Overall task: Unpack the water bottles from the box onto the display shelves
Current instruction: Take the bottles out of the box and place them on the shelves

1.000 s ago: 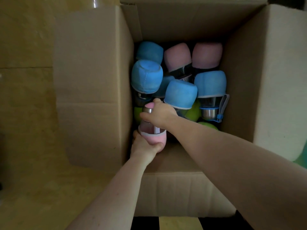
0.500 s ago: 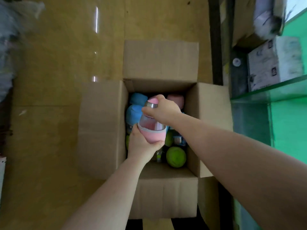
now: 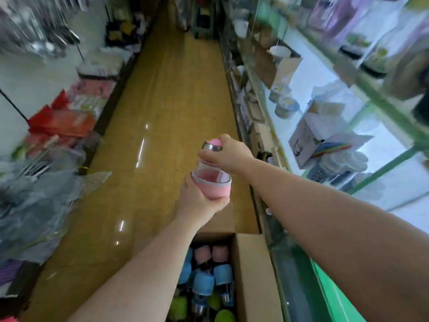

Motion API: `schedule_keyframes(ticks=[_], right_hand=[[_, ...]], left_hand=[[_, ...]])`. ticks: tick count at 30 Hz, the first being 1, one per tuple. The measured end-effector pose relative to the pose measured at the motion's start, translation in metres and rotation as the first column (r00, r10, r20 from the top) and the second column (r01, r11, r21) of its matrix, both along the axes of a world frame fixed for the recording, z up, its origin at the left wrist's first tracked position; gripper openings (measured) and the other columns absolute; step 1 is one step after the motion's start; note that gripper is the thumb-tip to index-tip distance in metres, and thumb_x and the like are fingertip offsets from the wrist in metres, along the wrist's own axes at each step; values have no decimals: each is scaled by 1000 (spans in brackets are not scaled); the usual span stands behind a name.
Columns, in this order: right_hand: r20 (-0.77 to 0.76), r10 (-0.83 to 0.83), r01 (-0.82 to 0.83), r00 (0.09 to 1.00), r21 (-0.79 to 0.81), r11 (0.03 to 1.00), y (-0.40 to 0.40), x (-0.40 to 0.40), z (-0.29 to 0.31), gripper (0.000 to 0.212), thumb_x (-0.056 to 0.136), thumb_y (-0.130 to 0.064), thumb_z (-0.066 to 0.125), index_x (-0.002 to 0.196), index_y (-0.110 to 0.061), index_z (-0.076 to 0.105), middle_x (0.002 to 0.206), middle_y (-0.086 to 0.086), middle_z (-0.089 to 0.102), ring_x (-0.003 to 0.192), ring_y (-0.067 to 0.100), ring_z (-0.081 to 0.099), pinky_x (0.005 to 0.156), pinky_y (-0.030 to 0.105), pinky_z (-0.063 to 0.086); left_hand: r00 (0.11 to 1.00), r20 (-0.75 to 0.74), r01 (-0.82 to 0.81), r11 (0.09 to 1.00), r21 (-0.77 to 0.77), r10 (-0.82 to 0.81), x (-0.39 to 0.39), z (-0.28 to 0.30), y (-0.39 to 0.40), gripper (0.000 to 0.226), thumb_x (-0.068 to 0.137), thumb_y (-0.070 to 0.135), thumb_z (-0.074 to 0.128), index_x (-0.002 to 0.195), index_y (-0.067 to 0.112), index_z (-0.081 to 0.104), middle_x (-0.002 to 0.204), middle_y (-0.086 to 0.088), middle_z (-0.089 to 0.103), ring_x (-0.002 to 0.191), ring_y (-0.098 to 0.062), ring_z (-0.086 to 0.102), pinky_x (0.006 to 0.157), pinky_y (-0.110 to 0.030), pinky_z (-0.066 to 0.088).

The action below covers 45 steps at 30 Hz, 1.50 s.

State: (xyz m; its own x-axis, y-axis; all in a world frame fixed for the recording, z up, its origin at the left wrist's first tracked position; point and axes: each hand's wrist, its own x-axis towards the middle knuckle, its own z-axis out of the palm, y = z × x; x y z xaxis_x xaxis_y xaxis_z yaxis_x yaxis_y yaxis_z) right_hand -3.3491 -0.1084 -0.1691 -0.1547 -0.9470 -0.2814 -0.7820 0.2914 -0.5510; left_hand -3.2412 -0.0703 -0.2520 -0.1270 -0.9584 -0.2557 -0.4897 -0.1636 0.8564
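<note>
2 bare forearms, no sleeves, left hand (image 3: 200,201) and right hand (image 3: 228,154) ungloved.

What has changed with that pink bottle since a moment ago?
The pink bottle has come up out of the box into the aisle. The grip is unchanged: left hand round its base, right hand at its cap. Blue, pink and green bottles stay in the box.
</note>
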Motion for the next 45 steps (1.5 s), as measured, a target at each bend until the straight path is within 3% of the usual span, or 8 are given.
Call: schedule_keyframes(ticks=[8,13,19,26,31,36,39,45], right_hand=[[-71,-43,22,997,-283,959,11,-17,207,56,84,-50,58,123,-11,46,116,9,58,104,26,54,78,31,40],[-97,-80,31,992,-425,905,31,-26,308,56,82,-50,60,123,-14,47,105,3,56,91,19,49,74,29,40],[-104,-142,57,984,-575,816,63,-38,395,58,81,-53,63,126,-19,49,117,2,59,96,17,52,79,29,41],[-156,-318,136,935,-671,729,108,-54,458,55,79,-57,62,119,-20,56,118,1,62,109,21,56,84,28,41],[-163,-442,204,882,-714,670,153,-66,482,53,79,-57,62,112,-17,58,106,1,63,97,17,55,74,26,38],[-174,-575,280,800,-738,614,216,-81,500,29,80,-53,61,84,-25,55,93,-5,61,84,13,50,68,24,37],[-205,-661,322,722,-746,583,261,-92,511,33,82,-50,60,61,-28,46,76,-11,54,81,13,49,60,25,37],[-241,-772,410,588,-734,542,350,-118,518,33,83,-48,58,59,-30,44,81,-9,53,85,14,50,62,25,38]], left_hand=[[997,-30,62,948,-311,-75,-19,192,-18,92,57,35,84,131,15,35,124,0,51,110,-20,54,83,-26,47],[987,-75,93,888,-451,-141,-31,287,-16,93,58,33,84,133,14,32,127,-5,47,112,-22,51,87,-29,48],[976,-54,141,799,-584,-212,-46,374,-6,89,62,37,82,133,13,33,127,-6,47,112,-22,50,81,-24,42],[939,-28,241,712,-660,-344,-70,441,22,85,66,39,80,131,10,34,127,-7,50,112,-26,52,81,-27,42],[893,-9,321,650,-689,-450,-90,467,49,83,62,39,82,126,9,38,121,-6,55,108,-26,56,88,-33,48],[813,-5,401,567,-720,-582,-123,487,96,80,63,36,82,124,5,41,117,-6,57,109,-26,56,81,-27,44],[759,10,451,515,-729,-651,-144,497,135,83,64,41,80,127,5,39,124,-9,56,112,-27,55,85,-29,44],[613,18,567,424,-706,-790,-186,507,219,83,66,42,79,130,12,35,117,-1,55,102,-20,53,75,-21,37]])
